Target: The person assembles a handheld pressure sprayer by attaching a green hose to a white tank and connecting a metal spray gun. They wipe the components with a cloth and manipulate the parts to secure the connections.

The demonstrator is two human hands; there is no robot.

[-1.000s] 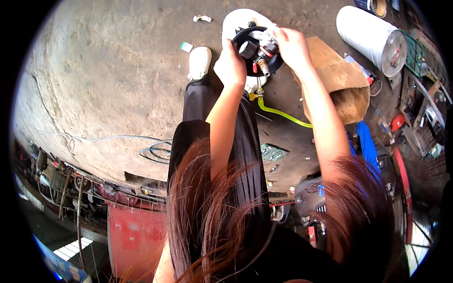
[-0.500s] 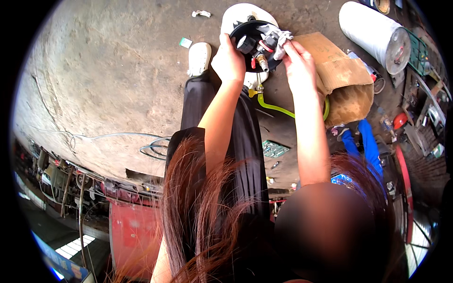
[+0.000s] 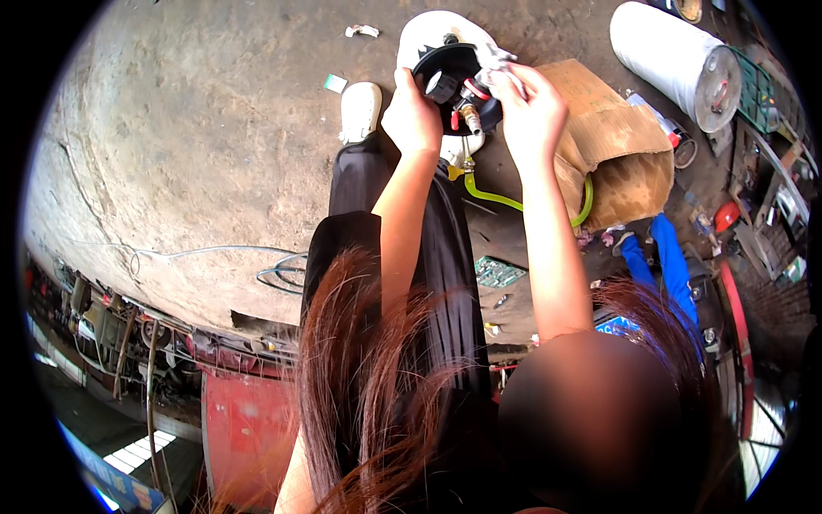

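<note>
A black round bowl-shaped part (image 3: 441,55) rests over a white rounded body (image 3: 437,26), in front of me. Inside the bowl sit a round black gauge (image 3: 441,86), a brass hose fitting (image 3: 470,117) and a small red lever. My left hand (image 3: 413,122) grips the bowl's left rim, thumb and fingers closed around it. My right hand (image 3: 533,107) pinches a crumpled white cloth (image 3: 495,62) against the bowl's upper right side, and the cloth hides part of the fittings there. Below the bowl, a yellow-green hose (image 3: 495,200) runs from a yellow-handled valve (image 3: 458,172).
An open cardboard box (image 3: 612,137) lies to the right, with a white cylinder (image 3: 664,60) beyond it. Blue-clad legs (image 3: 672,253) show at lower right. A green board (image 3: 498,271) and a thin coiled cable (image 3: 282,272) lie on the floor. My white shoe (image 3: 360,110) stands left.
My right hand has shifted left and slightly up with the cloth, across the bowl's upper edge. The left hand keeps its hold on the rim.
</note>
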